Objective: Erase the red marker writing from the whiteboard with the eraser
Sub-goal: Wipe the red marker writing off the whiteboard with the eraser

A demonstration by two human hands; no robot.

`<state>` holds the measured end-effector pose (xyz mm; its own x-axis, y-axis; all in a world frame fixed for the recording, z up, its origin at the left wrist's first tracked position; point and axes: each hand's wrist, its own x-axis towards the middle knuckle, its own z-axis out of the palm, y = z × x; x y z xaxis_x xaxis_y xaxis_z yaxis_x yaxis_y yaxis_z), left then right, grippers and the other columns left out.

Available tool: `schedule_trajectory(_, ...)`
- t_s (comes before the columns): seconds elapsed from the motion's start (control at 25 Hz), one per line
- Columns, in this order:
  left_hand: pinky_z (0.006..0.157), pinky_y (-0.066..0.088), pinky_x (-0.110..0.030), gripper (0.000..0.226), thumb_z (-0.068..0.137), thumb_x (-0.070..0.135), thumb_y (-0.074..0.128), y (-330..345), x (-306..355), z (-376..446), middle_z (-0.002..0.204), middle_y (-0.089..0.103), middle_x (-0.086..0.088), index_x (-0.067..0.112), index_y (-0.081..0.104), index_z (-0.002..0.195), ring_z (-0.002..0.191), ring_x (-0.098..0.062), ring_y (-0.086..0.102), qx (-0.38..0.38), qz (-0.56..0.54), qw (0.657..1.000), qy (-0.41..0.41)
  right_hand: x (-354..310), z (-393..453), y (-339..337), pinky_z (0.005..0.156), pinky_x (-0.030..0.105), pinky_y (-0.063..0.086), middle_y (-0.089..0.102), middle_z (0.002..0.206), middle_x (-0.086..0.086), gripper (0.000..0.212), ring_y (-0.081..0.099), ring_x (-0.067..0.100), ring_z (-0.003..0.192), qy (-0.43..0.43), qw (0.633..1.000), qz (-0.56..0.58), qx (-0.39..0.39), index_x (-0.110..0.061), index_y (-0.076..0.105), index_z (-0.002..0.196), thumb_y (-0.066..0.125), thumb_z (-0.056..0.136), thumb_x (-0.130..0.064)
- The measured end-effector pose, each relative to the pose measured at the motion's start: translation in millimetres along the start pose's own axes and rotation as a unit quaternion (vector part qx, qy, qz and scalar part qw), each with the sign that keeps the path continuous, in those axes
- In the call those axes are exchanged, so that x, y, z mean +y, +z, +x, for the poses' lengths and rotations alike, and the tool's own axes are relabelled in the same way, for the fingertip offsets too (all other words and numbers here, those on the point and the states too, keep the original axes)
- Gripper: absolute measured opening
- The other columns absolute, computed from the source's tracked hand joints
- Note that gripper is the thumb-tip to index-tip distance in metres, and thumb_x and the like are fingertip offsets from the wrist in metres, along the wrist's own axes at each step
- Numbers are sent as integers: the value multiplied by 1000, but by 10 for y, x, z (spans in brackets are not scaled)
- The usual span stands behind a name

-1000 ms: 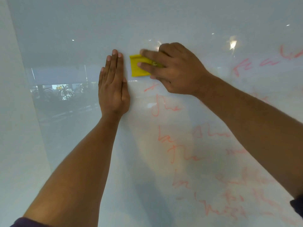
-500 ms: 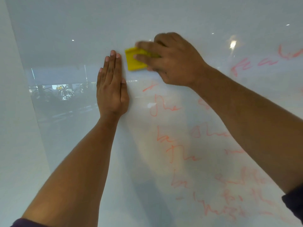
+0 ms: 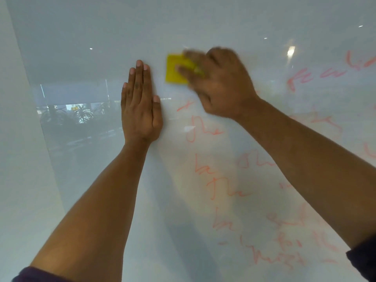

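Yellow eraser [image 3: 175, 70] flat on whiteboard [image 3: 81, 180], roughly square, long axis unclear. Right hand [image 3: 219, 84] blurred, fingers gripping it. Left hand [image 3: 140, 106] flat, fingers straight, pointing up.

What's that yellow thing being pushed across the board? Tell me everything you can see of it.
The eraser is a small, flat, bright yellow rectangular pad, soft-looking like sponge or cloth. It lies flat against the whiteboard near the top, above the red writing. The right hand holds it, fingers curled over its right part, so only its left portion shows. It is blurred. The left hand rests flat beside it, not touching.
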<state>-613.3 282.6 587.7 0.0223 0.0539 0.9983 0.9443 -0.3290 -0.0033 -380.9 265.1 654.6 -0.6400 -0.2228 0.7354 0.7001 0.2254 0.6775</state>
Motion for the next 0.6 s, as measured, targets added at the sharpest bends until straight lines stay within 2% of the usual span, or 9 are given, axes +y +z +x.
schedule_trajectory(0.08,134,14,-44,62,109,24,28,-4,-1,-6,175,21,-15,1,24,167,164,-28,17,-3,8,1000,3,59,-108,-35,83,45,55,63,144,14,33,67,39,93,-132,991,25,2,-14,68,134,51,107,-21)
schedule_trajectory(0.12,134,14,-44,63,109,24,27,-6,-5,-8,176,20,-14,2,23,167,164,-27,17,-2,13,1000,3,85,-112,-32,82,44,55,64,143,13,32,67,38,91,-117,993,27,6,-15,69,134,51,108,-23)
schedule_trajectory(0.24,134,14,-43,62,109,24,27,-3,-11,-9,176,20,-13,3,23,167,164,-26,16,-5,15,1000,2,-92,-140,32,80,42,51,63,144,13,34,65,38,90,31,999,40,5,-17,69,135,57,103,-23)
schedule_trajectory(0.36,134,13,-44,61,109,20,31,-10,-22,-7,176,20,-12,4,24,167,165,-25,16,-7,-8,1000,-5,-131,-231,-1,77,43,54,65,140,14,32,65,37,87,-144,988,54,-9,-15,71,131,56,103,-20)
schedule_trajectory(0.4,134,13,-44,60,109,19,32,-9,-24,-4,176,20,-12,4,24,167,164,-26,16,-7,-11,1000,-5,-28,-222,-29,76,43,54,66,140,14,31,65,37,87,-164,985,57,-5,-16,72,130,58,103,-19)
schedule_trajectory(0.44,134,13,-44,60,109,19,32,-8,-27,1,176,21,-12,4,25,167,164,-26,16,-5,-11,1000,-5,62,-200,-37,76,43,54,66,140,13,31,66,37,87,-126,991,51,6,-16,72,130,60,101,-19)
schedule_trajectory(0.52,134,13,-43,60,109,19,32,-3,-26,-3,176,21,-12,4,25,167,164,-25,17,-3,-8,1000,-6,66,-178,-47,78,41,51,65,142,11,33,65,38,88,35,998,44,15,-17,71,131,64,99,-20)
schedule_trajectory(0.56,134,13,-43,60,109,19,32,-3,-26,-3,176,21,-11,4,25,167,164,-25,17,-2,-6,1000,-7,-17,-187,-16,79,41,50,64,142,12,34,65,39,88,69,997,35,15,-17,71,131,65,98,-19)
schedule_trajectory(0.6,134,13,-42,60,109,19,32,-2,-27,-2,176,21,-11,5,25,167,164,-25,17,-2,-5,1000,-7,-112,-217,10,79,41,50,64,142,14,35,65,39,88,32,999,26,10,-15,71,131,65,97,-17)
